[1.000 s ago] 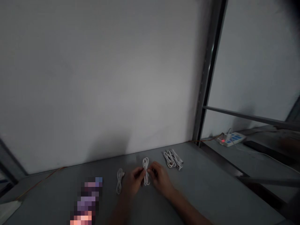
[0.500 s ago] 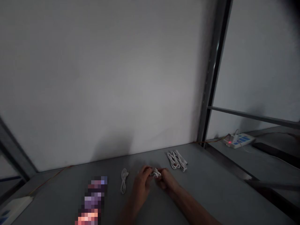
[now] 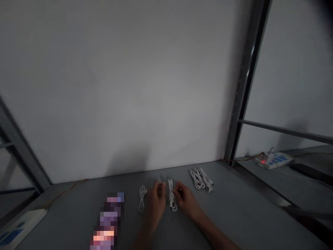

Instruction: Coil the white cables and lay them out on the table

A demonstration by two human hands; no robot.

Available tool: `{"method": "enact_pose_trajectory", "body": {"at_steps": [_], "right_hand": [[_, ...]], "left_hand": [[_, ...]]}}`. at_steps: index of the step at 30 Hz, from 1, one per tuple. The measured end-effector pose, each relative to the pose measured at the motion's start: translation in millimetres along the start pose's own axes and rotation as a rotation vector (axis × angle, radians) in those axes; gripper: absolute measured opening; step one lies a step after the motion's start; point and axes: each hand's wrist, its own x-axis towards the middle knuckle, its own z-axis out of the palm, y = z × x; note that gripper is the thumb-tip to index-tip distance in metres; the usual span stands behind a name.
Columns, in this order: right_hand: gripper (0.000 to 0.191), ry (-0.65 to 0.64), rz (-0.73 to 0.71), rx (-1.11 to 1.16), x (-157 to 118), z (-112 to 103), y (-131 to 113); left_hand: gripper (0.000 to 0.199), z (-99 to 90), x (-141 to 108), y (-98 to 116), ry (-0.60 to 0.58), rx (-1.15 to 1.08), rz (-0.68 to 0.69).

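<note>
Between my hands is a folded white charging cable (image 3: 171, 194), long side upright, with a loop and a connector at its lower end. The curled fingertips of my right hand (image 3: 185, 198) meet the cable's right side and look closed on it. My left hand (image 3: 156, 198) is just left of the cable, fingers curled together. Something faint and blurred shows above its fingertips; what it holds, if anything, I cannot make out. Left of that hand lies another bundled white cable (image 3: 142, 199). Several more folded white cables (image 3: 201, 179) lie together beyond my right hand.
A pixelated, bright-coloured object (image 3: 107, 222) lies on the grey table (image 3: 70, 218) at left. White power strips stand at the left edge (image 3: 22, 229) and on the right-hand surface (image 3: 275, 160), one with a red light. A metal post (image 3: 246, 86) and white wall bound the back.
The cable was bunched up between both hands; now it is stretched out lengthwise and my hands are farther apart. The whole view has shifted slightly, so the surroundings sit farther right.
</note>
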Motion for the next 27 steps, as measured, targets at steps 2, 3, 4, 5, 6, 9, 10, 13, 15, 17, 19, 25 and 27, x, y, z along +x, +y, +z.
{"method": "enact_pose_trajectory", "body": {"at_steps": [2,3,4,5,6,9,10,13,15,17,19,25,27], "right_hand": [[0.021,-0.032,-0.017,-0.058,-3,2,3],[0.022,-0.045,-0.015,-0.073,-4,3,5],[0.023,-0.056,-0.013,-0.083,-4,3,7],[0.024,-0.065,-0.012,-0.086,-5,3,9],[0.024,-0.073,-0.014,-0.086,-5,3,10],[0.026,-0.095,-0.033,-0.057,-6,2,13],[0.027,-0.098,-0.031,-0.035,-6,2,12],[0.031,-0.088,0.012,0.053,-5,2,10],[0.034,-0.062,0.058,0.091,-4,2,8],[0.034,-0.04,0.11,0.093,-2,2,8],[0.032,-0.047,0.176,0.098,0,2,8],[0.031,-0.187,0.32,0.222,2,5,10],[0.038,-0.215,0.319,0.215,1,7,9]], "left_hand": [[0.041,0.8,-1,-1,-0.09,0.095,-0.015],[0.045,1.7,-2,-1,-0.147,0.117,-0.024],[0.046,2.9,-2,-2,-0.199,0.111,-0.044],[0.046,4.1,-3,-3,-0.229,0.087,-0.07],[0.044,5.3,-3,-4,-0.244,0.056,-0.099],[0.04,6.9,-2,-8,-0.279,-0.039,-0.172],[0.039,6.9,-2,-9,-0.295,-0.06,-0.175],[0.035,7.5,-3,-11,-0.303,-0.109,-0.118],[0.032,9.5,-4,-12,-0.284,-0.137,-0.078],[0.03,12.5,-4,-14,-0.288,-0.15,-0.063],[0.028,15.3,-5,-15,-0.301,-0.127,-0.046],[0.023,12.9,-5,-10,-0.285,0.059,0.0],[0.026,7.2,-3,-6,-0.271,0.139,-0.008]]}}
